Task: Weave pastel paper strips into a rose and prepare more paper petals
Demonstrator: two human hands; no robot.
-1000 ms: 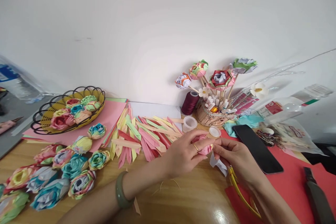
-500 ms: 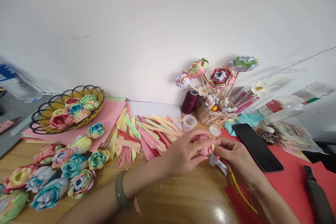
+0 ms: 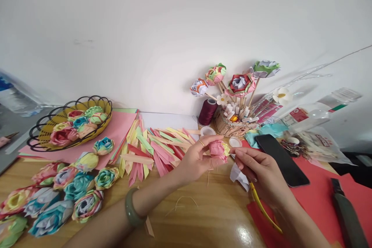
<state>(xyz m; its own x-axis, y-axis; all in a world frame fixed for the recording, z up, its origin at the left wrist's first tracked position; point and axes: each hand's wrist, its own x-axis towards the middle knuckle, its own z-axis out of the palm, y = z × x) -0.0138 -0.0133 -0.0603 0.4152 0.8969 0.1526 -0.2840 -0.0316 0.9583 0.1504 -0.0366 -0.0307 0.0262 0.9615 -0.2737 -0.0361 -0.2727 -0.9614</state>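
Compared with half a second ago, we are seeing far more of the small pink and yellow folded-paper flower (image 3: pixel 218 150), which the left hand (image 3: pixel 195 162) is now gripping from its left side, above the table (image 3: pixel 186 224); earlier, its fingers were covering most of the flower. The right hand (image 3: pixel 257 168) is bringing its fingertips to the flower's yellow end, and we cannot tell whether they are pinching paper, thread or nothing. The whole scene is also sitting slightly farther left in our view.

The right hand is partly hiding a curved yellow handle (image 3: pixel 263 208), so we are not making out the rest of that tool. The left hand is blocking part of a round translucent plastic cup (image 3: pixel 207 131) just beyond it. At the near left, a green and peach paper flower (image 3: pixel 11 228) is running out of view, and at the near right so is a long dark grey object (image 3: pixel 345 209) that we are struggling to identify.

A crumpled white paper scrap (image 3: pixel 240 176) is lying just left of the right hand, and a black phone (image 3: pixel 283 161) is resting beyond that hand, partly over red paper sheets (image 3: pixel 308 201). Left of the hands, pastel and red paper strips (image 3: pixel 165 151) are heaping up, and farther left a yellow woven basket with a black looped rim (image 3: pixel 46 135) is holding more paper flowers.
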